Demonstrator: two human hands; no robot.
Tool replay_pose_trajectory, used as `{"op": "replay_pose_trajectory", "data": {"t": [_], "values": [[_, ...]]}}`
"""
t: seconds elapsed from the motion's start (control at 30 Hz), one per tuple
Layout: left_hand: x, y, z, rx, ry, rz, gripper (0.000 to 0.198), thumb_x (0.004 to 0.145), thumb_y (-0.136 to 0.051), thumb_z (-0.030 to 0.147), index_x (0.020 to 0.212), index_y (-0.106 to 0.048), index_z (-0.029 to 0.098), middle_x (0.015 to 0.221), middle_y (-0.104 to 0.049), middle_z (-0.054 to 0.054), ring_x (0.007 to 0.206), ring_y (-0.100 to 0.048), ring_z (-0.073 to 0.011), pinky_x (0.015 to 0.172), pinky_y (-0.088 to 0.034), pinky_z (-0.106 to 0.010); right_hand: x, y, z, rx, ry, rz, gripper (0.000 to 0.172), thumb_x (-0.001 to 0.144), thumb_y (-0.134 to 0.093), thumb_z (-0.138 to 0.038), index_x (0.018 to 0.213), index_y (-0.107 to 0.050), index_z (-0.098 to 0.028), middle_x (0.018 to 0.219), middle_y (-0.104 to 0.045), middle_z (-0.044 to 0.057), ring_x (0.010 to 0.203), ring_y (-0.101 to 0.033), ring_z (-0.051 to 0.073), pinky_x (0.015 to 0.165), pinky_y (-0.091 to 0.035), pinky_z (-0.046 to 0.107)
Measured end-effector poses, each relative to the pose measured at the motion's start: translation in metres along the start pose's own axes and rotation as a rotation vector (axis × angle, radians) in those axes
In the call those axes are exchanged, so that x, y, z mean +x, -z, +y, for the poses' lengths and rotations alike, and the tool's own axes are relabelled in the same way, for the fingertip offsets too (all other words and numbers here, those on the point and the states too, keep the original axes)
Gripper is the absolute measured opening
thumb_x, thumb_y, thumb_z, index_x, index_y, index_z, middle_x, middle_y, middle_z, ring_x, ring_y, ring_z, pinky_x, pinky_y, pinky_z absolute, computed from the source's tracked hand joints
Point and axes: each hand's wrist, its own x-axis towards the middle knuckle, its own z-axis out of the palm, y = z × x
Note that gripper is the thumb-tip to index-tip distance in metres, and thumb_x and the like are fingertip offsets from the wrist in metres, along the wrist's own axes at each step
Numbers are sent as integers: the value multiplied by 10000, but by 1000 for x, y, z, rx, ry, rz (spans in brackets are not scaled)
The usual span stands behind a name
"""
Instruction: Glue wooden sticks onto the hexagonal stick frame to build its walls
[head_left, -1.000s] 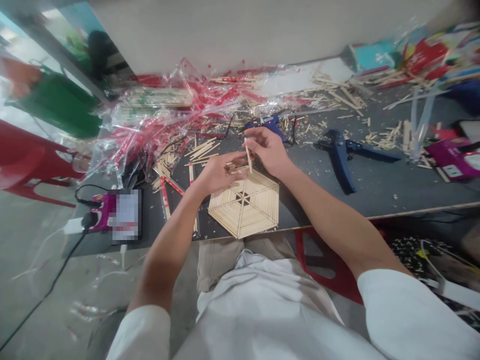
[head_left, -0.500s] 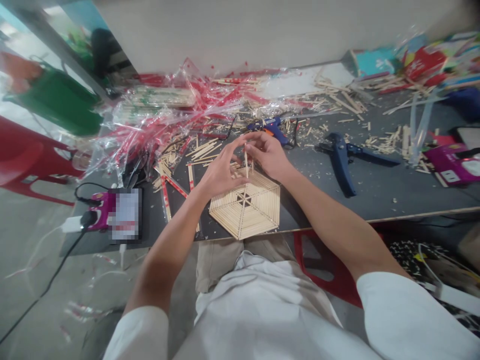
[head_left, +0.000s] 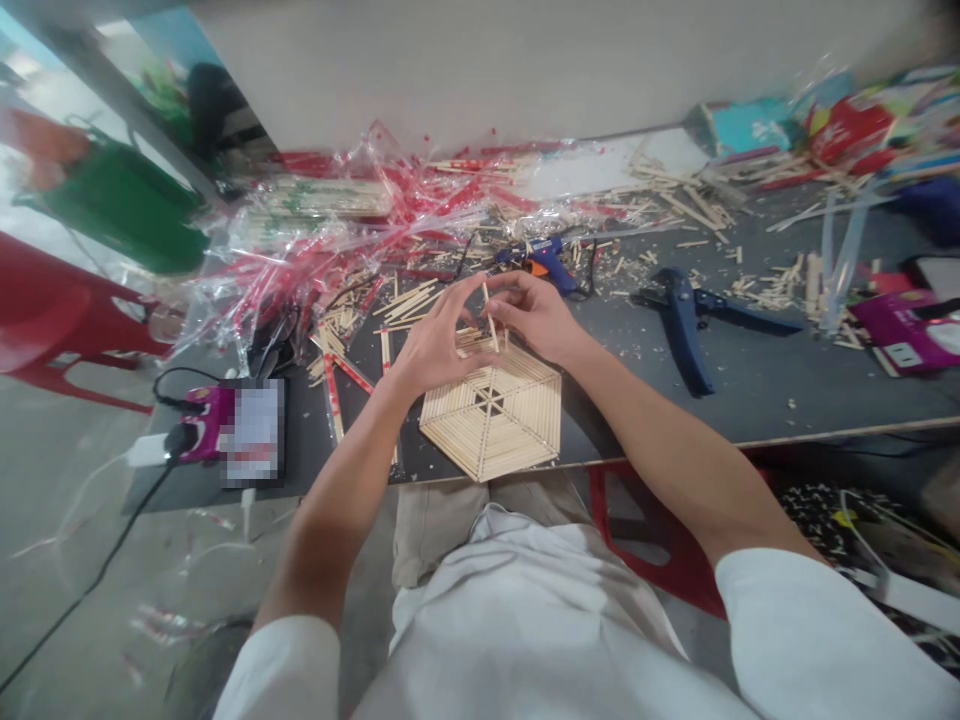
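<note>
A flat hexagon of glued wooden sticks (head_left: 495,420) lies on the dark table (head_left: 787,380) near its front edge. Both my hands meet just above its far edge. My right hand (head_left: 536,315) pinches a thin wooden stick (head_left: 488,318) that stands nearly upright over the hexagon. My left hand (head_left: 435,345) has its fingertips curled on the top of the same stick. A blue hot glue gun (head_left: 544,257) lies just beyond my hands.
Loose wooden sticks (head_left: 409,298) and crumpled clear and red plastic wrap (head_left: 337,230) cover the table's far left. Blue cutters (head_left: 686,315) lie to the right. A purple device (head_left: 214,435) with cables sits at the left edge. Red chairs stand left and below the table.
My left hand has risen from the hexagon and closed onto the stick held by my right hand. The stick has tilted and moved slightly lower over the hexagon.
</note>
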Motion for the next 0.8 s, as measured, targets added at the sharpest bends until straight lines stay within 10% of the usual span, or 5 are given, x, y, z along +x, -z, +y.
{"op": "replay_pose_trajectory", "data": {"t": [0.33,0.57,0.7,0.8], "values": [[0,-6,-4,-128,-12,68,1008,834,-825,561,1639,-249,369,1629,-474,-140,964,-707,-173,627,-587,-242,2,1,7,-67,26,-2,574,769,-847,-643,1110,-617,-242,731,-663,-38,615,-612,137,629,-547,326],[2,-6,-14,-73,99,144,981,824,-814,499,1620,-271,314,1659,-433,-150,881,-647,-120,567,-552,-199,-2,24,-14,-846,290,367,334,968,-636,-490,1189,-649,-240,1114,-689,113,987,-677,267,904,-581,481],[1,-3,-20,7,148,175,1009,816,-820,491,1626,-253,288,1635,-475,-154,864,-642,-129,599,-565,-225,0,61,-13,-1165,111,528,387,976,-610,-397,1301,-608,-187,1318,-614,218,1306,-563,402,1102,-471,634],[1,-2,-23,54,158,184,1043,806,-832,512,1637,-244,284,1629,-485,-160,867,-647,-140,609,-566,-241,7,84,8,-1155,7,496,421,928,-662,-352,1284,-604,-134,1162,-680,216,1208,-618,409,1088,-472,648]]}}
